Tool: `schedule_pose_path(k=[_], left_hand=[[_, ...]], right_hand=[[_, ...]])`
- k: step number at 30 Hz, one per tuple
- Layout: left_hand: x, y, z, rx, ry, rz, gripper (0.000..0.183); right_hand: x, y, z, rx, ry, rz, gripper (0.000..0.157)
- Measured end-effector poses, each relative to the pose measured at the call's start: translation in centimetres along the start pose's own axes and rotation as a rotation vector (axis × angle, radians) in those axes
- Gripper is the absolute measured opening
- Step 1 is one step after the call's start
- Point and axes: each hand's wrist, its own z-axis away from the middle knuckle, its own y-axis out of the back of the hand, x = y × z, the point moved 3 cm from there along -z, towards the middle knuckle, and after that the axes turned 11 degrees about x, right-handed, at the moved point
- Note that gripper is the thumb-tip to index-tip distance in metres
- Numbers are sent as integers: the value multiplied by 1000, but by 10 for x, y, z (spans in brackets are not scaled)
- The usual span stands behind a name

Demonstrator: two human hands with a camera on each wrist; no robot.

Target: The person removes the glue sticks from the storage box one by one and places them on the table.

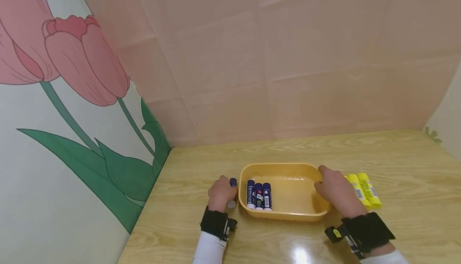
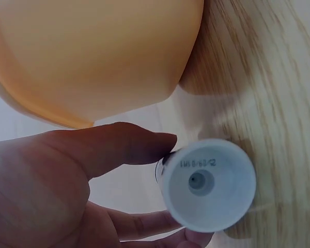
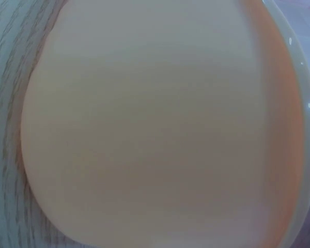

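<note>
A dark blue glue stick (image 1: 233,183) lies on the table just left of the yellow-orange plastic tray (image 1: 284,215). My left hand (image 1: 220,194) pinches it between thumb and fingers; in the left wrist view the white base of the glue stick (image 2: 209,186) faces the camera, close to the outer wall of the tray (image 2: 108,57). My right hand (image 1: 337,190) grips the right end of the tray at its rim. Only the tray's wall (image 3: 144,129) fills the right wrist view, without the hand. Three blue glue sticks (image 1: 259,196) lie side by side at the tray's left end.
Several yellow glue sticks (image 1: 370,191) lie right of the tray, partly hidden behind my right hand. The wooden table (image 1: 180,224) meets a pink cloth-like backdrop (image 1: 223,76) at the back and a tulip-painted wall (image 1: 86,64) on the left.
</note>
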Motion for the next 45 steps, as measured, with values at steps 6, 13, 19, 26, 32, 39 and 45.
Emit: schedule_pose_path(k=[6, 13, 19, 26, 32, 39, 45], left_hand=[[1, -1, -2, 1, -15, -15, 51], [2, -2, 0, 3, 8, 22, 41], [0, -2, 0, 62, 13, 16, 45], [-4, -2, 0, 85, 13, 11, 38], [-5, -4, 0, 35, 48, 51, 43], [-5, -5, -2, 31, 53, 53, 51], [-4, -4, -5, 41, 47, 37, 51]], right_hand=[[1, 0, 1, 5, 3, -1, 50], [3, -2, 1, -1, -1, -6, 51], [3, -4, 3, -6, 0, -6, 51], [4, -6, 3, -18, -18, -8, 51], [4, -6, 4, -8, -9, -4, 49], [4, -4, 3, -4, 0, -8, 46], [4, -2, 0, 0, 4, -8, 46]])
